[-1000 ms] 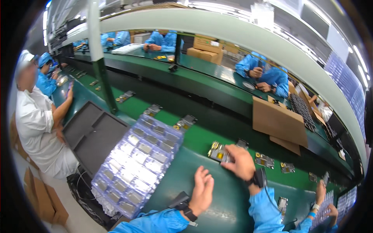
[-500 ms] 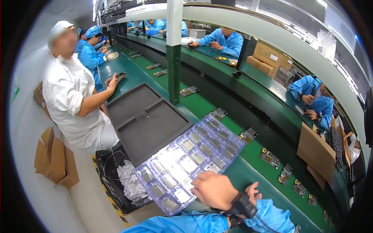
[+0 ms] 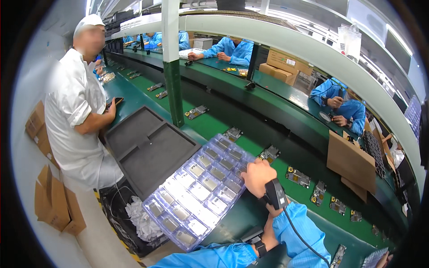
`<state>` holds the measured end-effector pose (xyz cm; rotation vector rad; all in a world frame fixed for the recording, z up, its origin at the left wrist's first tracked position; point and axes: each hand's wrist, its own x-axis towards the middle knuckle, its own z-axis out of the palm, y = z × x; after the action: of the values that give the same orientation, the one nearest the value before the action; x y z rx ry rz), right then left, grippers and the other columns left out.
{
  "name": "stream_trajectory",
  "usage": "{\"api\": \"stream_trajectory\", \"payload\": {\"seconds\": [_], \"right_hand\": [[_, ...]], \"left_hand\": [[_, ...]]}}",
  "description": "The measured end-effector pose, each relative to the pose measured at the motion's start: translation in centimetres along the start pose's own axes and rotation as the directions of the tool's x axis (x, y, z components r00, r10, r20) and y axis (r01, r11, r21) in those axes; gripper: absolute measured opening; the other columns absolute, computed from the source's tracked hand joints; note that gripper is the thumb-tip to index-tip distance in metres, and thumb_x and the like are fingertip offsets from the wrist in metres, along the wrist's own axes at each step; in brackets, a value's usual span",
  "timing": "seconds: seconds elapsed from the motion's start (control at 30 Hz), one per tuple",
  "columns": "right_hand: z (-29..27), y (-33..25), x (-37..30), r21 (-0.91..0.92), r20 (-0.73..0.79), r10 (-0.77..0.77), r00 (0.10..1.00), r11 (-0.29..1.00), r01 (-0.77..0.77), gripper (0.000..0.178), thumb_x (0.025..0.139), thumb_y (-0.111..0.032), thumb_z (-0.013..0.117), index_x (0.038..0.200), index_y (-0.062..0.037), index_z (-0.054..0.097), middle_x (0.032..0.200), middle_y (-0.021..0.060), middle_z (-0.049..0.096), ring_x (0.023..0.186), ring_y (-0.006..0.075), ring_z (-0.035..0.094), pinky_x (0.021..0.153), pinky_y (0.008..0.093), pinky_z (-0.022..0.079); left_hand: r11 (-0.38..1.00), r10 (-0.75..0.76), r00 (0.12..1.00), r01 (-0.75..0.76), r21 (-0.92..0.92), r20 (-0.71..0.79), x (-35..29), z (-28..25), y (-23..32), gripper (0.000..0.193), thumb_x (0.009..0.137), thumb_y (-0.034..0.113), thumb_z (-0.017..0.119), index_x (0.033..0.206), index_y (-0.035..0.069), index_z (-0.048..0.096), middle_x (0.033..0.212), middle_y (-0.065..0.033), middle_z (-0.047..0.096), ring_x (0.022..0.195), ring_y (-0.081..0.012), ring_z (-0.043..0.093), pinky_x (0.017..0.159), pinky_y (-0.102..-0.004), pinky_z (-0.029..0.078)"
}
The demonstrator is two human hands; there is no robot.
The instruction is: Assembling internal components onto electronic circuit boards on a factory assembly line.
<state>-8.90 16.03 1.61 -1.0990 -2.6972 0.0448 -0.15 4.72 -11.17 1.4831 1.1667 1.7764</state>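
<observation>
1. The person's right hand (image 3: 259, 176) is resting at the right-hand edge of a clear plastic tray (image 3: 200, 232), its fingers bent and close together; whether they are gripping anything, one cannot tell.
2. The left hand (image 3: 269, 230) is passing behind the right cuff and is mostly hidden, so how far open it is, or what it is holding, cannot be told.
3. The clear tray is lying at a slant across the green bench (image 3: 232, 228), its compartments holding flat, silvery rectangular pieces (image 3: 210, 183); glare is washing out several of them.
4. A black tray (image 3: 129, 156) with shallow recesses is lying just beside it, on the left.
5. A circuit board (image 3: 269, 153) is lying just beyond the right hand, and more boards (image 3: 298, 177) are lying in a row along the bright green strip.
6. A person in white (image 3: 73, 107) is standing at the left, holding a phone (image 3: 117, 101).
7. White scraps (image 3: 145, 221) are filling a black-lined bin below the trays.
</observation>
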Motion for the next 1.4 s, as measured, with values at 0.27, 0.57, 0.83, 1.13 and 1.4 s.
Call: {"api": "stream_trajectory", "payload": {"seconds": [0.27,0.57,0.83,1.13,1.4], "right_hand": [[1.1,0.3,1.8,0.233,0.092,-0.06,0.994,0.972,0.037,0.018,0.082,-0.024,0.075,0.079,-0.0064,0.077,0.08,0.0204,0.072,0.081,0.0393,0.072,0.076,0.048,0.057],[-2.2,3.2,-4.1,0.398,-0.31,-0.04,0.95,0.902,0.168,0.02,0.089,-0.018,0.06,0.078,-0.0029,0.066,0.077,0.0172,0.069,0.073,0.0366,0.07,0.063,0.042,0.056],[-2.8,10.5,-24.9,0.36,-0.299,0.025,0.954,0.929,0.088,0.014,0.081,-0.014,0.08,0.093,-0.0059,0.079,0.102,0.0107,0.076,0.091,0.0293,0.073,0.08,0.0376,0.06],[0.1,12.3,-32.1,0.529,-0.347,0.135,0.928,0.845,0.075,0.02,0.086,-0.011,0.075,0.105,-0.0051,0.075,0.11,0.0123,0.072,0.098,0.0318,0.069,0.086,0.0388,0.057],[1.4,16.2,-33.7,0.464,-0.387,0.225,0.894,0.886,-0.023,0.018,0.089,-0.01,0.074,0.107,-0.0087,0.075,0.109,0.0057,0.07,0.094,0.027,0.069,0.081,0.0354,0.057]], "left_hand": [[0.978,-0.103,0.995,0.102,0.181,-0.004,-1.0,-2.0,-2.7,0.074,0.087,0.033,0.077,0.146,0.003,0.044,0.144,-0.0206,0.049,0.136,-0.0367,0.047,0.115,-0.0448,0.038],[0.852,-0.379,0.919,0.303,-0.426,-0.106,0.3,-1.0,-1.5,0.041,0.111,0.025,0.045,0.143,0.0,0.042,0.128,-0.0158,0.054,0.115,-0.0241,0.059,0.09,-0.0367,0.056],[0.794,-0.513,0.795,0.583,-0.172,0.325,-0.1,-1.4,1.4,0.025,0.105,0.017,0.061,0.119,-0.003,0.063,0.098,-0.0084,0.07,0.08,-0.0133,0.068,0.071,-0.0279,0.059],[0.545,-0.692,0.436,0.838,0.021,0.576,0.5,-0.6,3.0,0.026,0.1,0.014,0.068,0.118,-0.005,0.066,0.102,-0.0135,0.074,0.087,-0.0195,0.073,0.079,-0.0333,0.065],[0.748,-0.491,0.811,0.206,0.63,0.318,7.3,4.4,4.8,0.024,0.099,0.026,0.068,0.101,0.003,0.072,0.097,-0.0147,0.074,0.081,-0.0271,0.072,0.069,-0.0391,0.058]]}}
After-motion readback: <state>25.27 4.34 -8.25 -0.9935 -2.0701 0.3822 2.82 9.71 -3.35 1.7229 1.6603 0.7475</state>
